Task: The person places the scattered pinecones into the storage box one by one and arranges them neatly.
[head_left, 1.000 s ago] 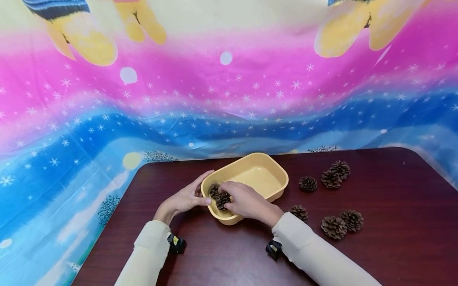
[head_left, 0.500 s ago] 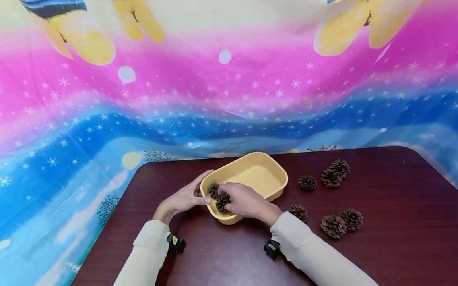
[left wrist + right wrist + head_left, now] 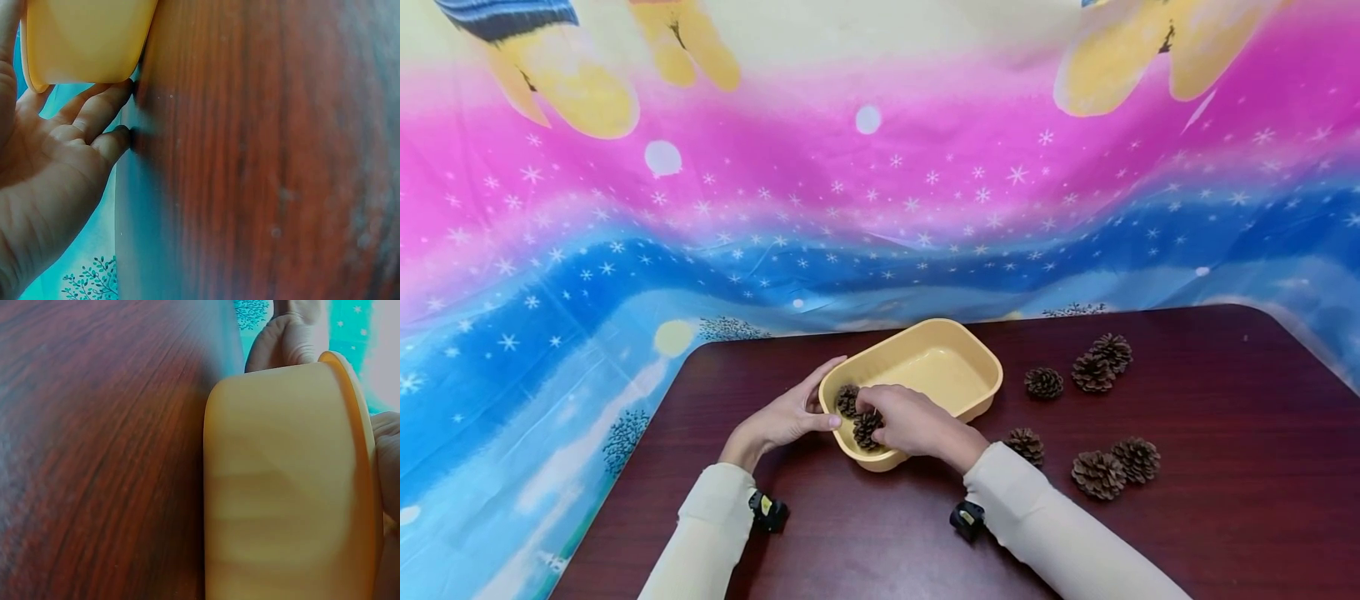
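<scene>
A pale yellow plastic box (image 3: 951, 367) stands at an angle on the dark red table. My left hand (image 3: 782, 414) holds its left end, thumb at the rim and fingers round the outer wall; the left wrist view shows the fingers (image 3: 103, 112) against the yellow wall. Inside the box's left end lie two brown pine cones. One pine cone (image 3: 867, 431) is pinched by my right hand (image 3: 917, 421), which reaches in over the near rim; the other pine cone (image 3: 847, 401) lies just behind it. In the right wrist view the box wall hides most of the right hand.
Right of the box, several more pine cones lie on the table (image 3: 1240, 400): a single pine cone (image 3: 1043, 383), a touching pair behind, another pair (image 3: 1099, 475) in front, and one partly hidden by my right sleeve (image 3: 1037, 508). A printed cloth (image 3: 880, 208) hangs behind the table.
Both hands and the box stay almost in place. The pinched pine cone has shifted very slightly, and a little more gap shows between it and the other cone.
</scene>
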`<action>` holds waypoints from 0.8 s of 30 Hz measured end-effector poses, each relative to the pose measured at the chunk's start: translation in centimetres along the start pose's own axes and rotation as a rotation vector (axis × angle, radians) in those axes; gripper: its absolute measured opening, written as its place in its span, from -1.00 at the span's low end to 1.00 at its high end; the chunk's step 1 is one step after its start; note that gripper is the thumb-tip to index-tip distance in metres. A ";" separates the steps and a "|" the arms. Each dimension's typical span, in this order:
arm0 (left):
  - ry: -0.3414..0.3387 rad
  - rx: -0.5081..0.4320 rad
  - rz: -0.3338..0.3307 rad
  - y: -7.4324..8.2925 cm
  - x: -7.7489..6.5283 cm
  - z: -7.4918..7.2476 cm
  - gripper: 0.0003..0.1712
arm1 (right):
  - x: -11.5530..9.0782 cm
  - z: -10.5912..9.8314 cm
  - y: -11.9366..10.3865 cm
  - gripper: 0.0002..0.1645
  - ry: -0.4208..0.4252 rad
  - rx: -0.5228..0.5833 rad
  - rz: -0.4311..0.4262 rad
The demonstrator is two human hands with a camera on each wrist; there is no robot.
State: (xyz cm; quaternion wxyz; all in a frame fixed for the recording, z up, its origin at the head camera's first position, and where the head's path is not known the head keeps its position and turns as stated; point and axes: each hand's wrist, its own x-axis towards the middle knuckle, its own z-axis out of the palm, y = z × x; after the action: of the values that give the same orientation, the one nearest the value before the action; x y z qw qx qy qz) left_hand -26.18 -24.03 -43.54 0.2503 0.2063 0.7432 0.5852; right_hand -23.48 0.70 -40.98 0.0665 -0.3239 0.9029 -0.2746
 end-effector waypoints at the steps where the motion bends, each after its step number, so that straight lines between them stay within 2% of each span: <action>1: -0.001 -0.001 0.002 0.0 0.0 0.0 0.17 | 0.0 0.0 0.0 -0.66 -0.002 0.001 0.003; 17: -0.012 -0.026 -0.019 0.0 0.2 0.2 0.16 | -0.1 0.0 0.3 -0.65 -0.005 -0.011 0.001; 24: 0.001 0.008 -0.017 -0.2 -0.2 0.0 0.16 | 0.0 0.1 0.0 -0.65 -0.006 -0.012 -0.007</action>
State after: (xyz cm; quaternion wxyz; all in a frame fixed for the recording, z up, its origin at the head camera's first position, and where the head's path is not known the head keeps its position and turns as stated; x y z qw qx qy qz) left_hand -26.09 -24.21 -43.75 0.2541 0.2006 0.7473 0.5803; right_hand -23.46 0.65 -41.09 0.0663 -0.3285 0.9032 -0.2683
